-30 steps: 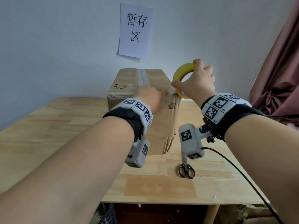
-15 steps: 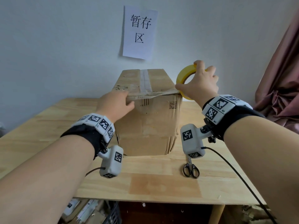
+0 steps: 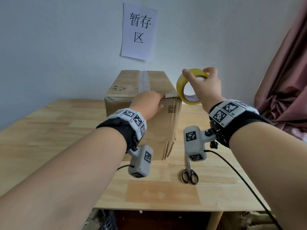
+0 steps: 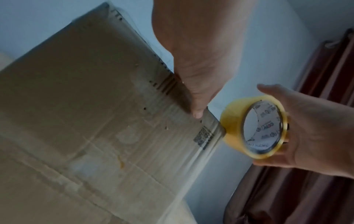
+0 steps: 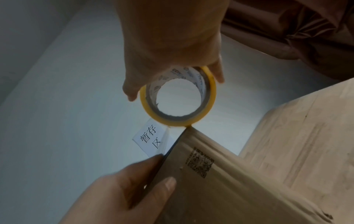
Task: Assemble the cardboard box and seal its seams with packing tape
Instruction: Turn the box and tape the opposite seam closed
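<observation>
On table [image 3: 49,130], shut box [image 3: 159,90]: L hand [image 3: 147,103] fingers flat on top edge, R hand [image 3: 206,90] gripping tape roll [image 3: 180,87].

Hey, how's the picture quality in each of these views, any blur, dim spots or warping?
Head view: bright, even light, wide-angle bending at the edges, scissors sharp. Left wrist view: dimmer, cardboard box smeared with blur, tape roll clearer. Right wrist view: darkest, right hand backlit against the wall, box print soft.

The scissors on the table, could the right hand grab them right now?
Probably not yet: the right hand grips the tape roll. The scissors lie uncovered on the table, below that wrist.
</observation>
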`<control>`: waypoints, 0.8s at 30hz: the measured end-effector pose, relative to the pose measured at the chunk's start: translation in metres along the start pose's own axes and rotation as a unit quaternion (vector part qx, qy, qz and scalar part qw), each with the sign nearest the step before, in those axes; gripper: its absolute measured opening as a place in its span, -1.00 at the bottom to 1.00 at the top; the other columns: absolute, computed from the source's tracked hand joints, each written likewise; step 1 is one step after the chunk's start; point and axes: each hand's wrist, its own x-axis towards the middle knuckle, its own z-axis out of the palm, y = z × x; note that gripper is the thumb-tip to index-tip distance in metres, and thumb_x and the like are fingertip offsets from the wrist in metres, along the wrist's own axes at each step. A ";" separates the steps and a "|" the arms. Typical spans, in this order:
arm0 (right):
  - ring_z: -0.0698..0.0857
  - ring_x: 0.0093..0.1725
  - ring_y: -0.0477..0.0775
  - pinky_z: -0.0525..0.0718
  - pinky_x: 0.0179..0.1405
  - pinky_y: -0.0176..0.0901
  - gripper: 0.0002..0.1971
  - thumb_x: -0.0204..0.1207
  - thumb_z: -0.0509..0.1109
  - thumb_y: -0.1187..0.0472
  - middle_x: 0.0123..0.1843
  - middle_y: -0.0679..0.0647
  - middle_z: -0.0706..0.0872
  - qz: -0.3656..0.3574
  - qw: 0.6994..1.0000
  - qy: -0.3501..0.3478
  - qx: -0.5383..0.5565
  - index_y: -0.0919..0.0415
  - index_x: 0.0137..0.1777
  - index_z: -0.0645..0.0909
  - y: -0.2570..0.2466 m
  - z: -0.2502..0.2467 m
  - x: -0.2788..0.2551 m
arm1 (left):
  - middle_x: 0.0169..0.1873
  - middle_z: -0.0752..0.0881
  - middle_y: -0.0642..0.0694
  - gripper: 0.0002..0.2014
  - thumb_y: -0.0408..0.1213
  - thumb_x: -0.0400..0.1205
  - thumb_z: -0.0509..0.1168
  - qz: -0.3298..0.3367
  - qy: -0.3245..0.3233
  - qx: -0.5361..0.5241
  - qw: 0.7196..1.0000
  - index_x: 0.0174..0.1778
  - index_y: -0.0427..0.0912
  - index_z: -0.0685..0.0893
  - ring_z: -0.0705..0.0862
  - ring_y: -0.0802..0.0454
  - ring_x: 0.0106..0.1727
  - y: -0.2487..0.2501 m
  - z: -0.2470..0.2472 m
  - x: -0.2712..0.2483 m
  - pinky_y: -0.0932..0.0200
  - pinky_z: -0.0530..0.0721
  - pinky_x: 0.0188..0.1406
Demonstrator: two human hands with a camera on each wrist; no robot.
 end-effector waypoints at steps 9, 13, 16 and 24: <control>0.58 -0.08 -0.09 0.52 -0.26 -0.20 -0.25 0.23 0.46 -0.41 0.12 0.03 0.57 0.001 0.997 -0.074 0.009 0.09 0.22 0.37 -0.023 0.023 -0.007 | 0.24 0.67 -0.06 -0.55 0.04 0.70 0.09 0.002 0.006 0.096 0.995 0.53 0.11 0.33 0.70 -0.18 0.06 -0.038 -0.002 -0.014 -0.05 0.71 -0.12; 0.57 -0.17 -0.13 0.58 -0.20 -0.14 -0.24 0.27 0.44 -0.41 -0.07 -0.04 0.57 -0.026 0.996 -0.084 -0.032 0.14 0.26 0.37 -0.026 0.021 -0.006 | 0.28 0.64 -0.08 -0.59 -0.05 0.73 0.07 0.002 -0.016 0.106 0.994 0.52 0.08 0.35 0.66 -0.20 0.15 -0.024 -0.003 -0.005 -0.02 0.65 -0.08; 0.55 -0.25 -0.09 0.57 -0.23 -0.11 -0.27 0.31 0.42 -0.40 -0.20 -0.06 0.52 -0.028 0.995 -0.083 -0.052 0.16 0.21 0.37 -0.026 0.020 -0.005 | 0.41 0.54 -0.16 -0.61 -0.14 0.74 0.09 -0.020 -0.042 0.020 0.999 0.50 -0.09 0.43 0.53 -0.23 0.36 -0.017 -0.004 -0.002 -0.10 0.57 0.19; 0.52 -0.24 -0.06 0.53 -0.27 -0.11 -0.37 0.31 0.43 -0.34 -0.16 -0.05 0.51 -0.040 0.992 -0.079 -0.092 0.13 0.12 0.36 -0.030 0.016 -0.005 | 0.57 0.35 -0.09 -0.54 -0.18 0.75 0.08 -0.021 -0.011 -0.028 0.999 0.60 -0.11 0.27 0.50 -0.19 0.43 -0.023 0.004 -0.015 -0.10 0.55 0.22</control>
